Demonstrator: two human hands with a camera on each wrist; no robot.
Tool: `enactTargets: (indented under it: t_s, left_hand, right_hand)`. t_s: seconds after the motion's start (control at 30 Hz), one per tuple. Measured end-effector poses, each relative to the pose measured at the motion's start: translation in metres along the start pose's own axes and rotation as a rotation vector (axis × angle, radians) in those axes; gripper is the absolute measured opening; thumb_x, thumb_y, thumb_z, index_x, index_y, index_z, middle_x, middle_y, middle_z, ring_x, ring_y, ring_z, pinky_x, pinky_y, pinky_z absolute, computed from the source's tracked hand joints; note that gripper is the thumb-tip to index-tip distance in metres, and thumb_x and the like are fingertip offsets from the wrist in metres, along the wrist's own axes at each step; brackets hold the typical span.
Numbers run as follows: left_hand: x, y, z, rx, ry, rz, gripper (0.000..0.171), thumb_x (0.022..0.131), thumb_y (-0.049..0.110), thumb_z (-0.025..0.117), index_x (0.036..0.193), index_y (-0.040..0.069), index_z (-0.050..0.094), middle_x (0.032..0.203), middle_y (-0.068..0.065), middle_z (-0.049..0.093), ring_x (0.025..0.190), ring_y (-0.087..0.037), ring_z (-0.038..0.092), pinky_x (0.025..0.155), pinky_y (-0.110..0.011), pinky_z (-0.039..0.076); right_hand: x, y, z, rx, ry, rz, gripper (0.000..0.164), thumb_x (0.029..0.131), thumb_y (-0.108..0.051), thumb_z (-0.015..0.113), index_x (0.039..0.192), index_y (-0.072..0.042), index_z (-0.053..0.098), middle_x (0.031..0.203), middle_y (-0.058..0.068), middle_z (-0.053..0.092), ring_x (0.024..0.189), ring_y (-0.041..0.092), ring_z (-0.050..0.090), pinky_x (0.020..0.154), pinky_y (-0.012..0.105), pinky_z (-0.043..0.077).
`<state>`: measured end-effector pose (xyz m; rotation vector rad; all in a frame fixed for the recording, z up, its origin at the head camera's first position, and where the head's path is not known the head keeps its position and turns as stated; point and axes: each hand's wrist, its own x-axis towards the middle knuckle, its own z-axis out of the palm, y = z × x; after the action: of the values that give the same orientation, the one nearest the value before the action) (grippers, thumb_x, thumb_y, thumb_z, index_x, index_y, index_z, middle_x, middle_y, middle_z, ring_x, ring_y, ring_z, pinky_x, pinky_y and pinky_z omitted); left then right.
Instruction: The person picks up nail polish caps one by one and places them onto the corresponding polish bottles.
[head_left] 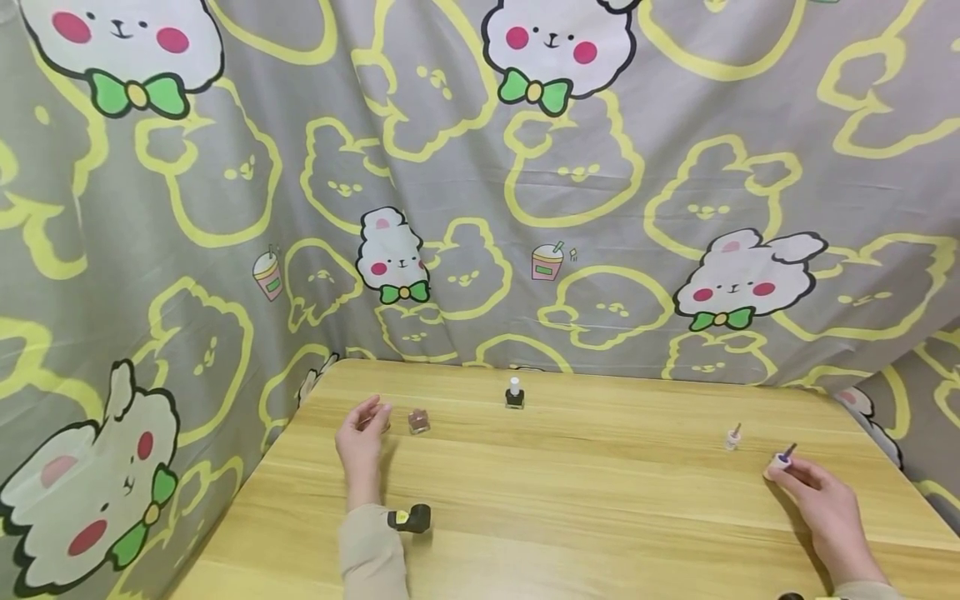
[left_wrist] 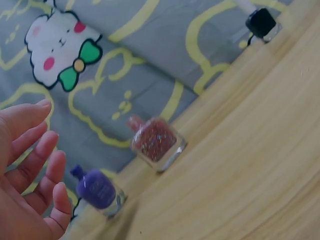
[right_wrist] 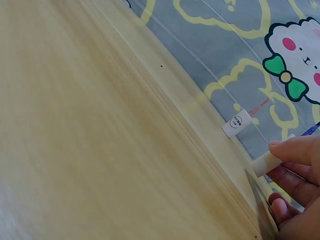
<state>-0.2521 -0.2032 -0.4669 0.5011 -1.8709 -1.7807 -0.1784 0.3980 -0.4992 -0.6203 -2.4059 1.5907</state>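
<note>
My right hand [head_left: 825, 504] pinches the white cap [head_left: 780, 461] of a nail polish, its purple-coated brush pointing up, low over the right side of the table. Beside it stands a second white cap [head_left: 733, 440] on its top, pink brush upward. On the left, my left hand [head_left: 362, 442] has loosely bent fingers around nothing. Close to those fingers in the left wrist view is an uncapped purple nail polish bottle [left_wrist: 97, 189], hidden behind the hand in the head view. Right of it sits an uncapped pink glitter nail polish bottle [head_left: 418, 421].
A black nail polish bottle [head_left: 514, 397] with its white cap on stands near the back edge of the wooden table [head_left: 585, 500]. A grey patterned curtain [head_left: 465, 183] hangs directly behind the table and along its left side.
</note>
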Motion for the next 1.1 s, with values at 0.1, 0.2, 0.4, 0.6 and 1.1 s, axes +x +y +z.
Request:
enactTargets:
  t_s: [0.1,0.2,0.4,0.6,1.1]
  left_hand:
    - [0.002,-0.004,-0.004,-0.012,0.016,-0.002,0.037,0.086,0.021,0.075,0.118,0.004,0.066,0.088,0.018,0.063,0.077,0.002,0.058,0.07,-0.016,0.052]
    - [0.003,-0.009,-0.007,-0.006,0.036,-0.01,0.037,0.086,0.02,0.075,0.119,0.005,0.066,0.099,0.007,0.066,0.079,0.003,0.056,0.071,-0.013,0.049]
    - [0.008,-0.016,-0.012,0.019,0.052,-0.046,0.043,0.086,0.021,0.074,0.124,0.003,0.062,0.127,-0.013,0.06,0.101,-0.013,0.051,0.081,-0.019,0.04]
    - [0.011,-0.021,-0.014,0.038,-0.016,-0.093,0.05,0.088,0.019,0.072,0.132,0.003,0.055,0.139,-0.015,0.051,0.124,-0.031,0.043,0.089,-0.027,0.038]
    - [0.018,-0.023,-0.013,0.202,-0.127,-0.077,0.051,0.09,0.011,0.068,0.136,-0.002,0.05,0.136,-0.027,0.054,0.124,-0.041,0.051,0.109,-0.047,0.04]
  right_hand:
    - [0.0,0.0,0.0,0.011,0.007,0.006,0.019,0.089,-0.036,0.07,0.087,-0.048,0.056,0.075,-0.044,0.047,0.075,-0.026,0.039,0.068,0.005,0.031]
    - [0.002,0.0,0.0,0.007,0.005,0.03,0.016,0.089,-0.039,0.07,0.089,-0.047,0.056,0.075,-0.044,0.047,0.076,-0.025,0.039,0.068,0.005,0.032]
    - [0.006,0.005,0.0,-0.003,-0.007,0.051,0.014,0.088,-0.042,0.069,0.092,-0.047,0.056,0.076,-0.044,0.046,0.076,-0.025,0.038,0.067,0.005,0.032]
    - [0.006,0.008,-0.002,0.004,-0.006,0.05,0.014,0.088,-0.044,0.069,0.093,-0.046,0.056,0.076,-0.044,0.046,0.076,-0.026,0.038,0.067,0.005,0.032]
    - [0.003,0.003,-0.001,-0.011,-0.014,0.068,0.017,0.089,-0.044,0.068,0.101,-0.038,0.057,0.077,-0.043,0.046,0.076,-0.025,0.039,0.067,0.005,0.033]
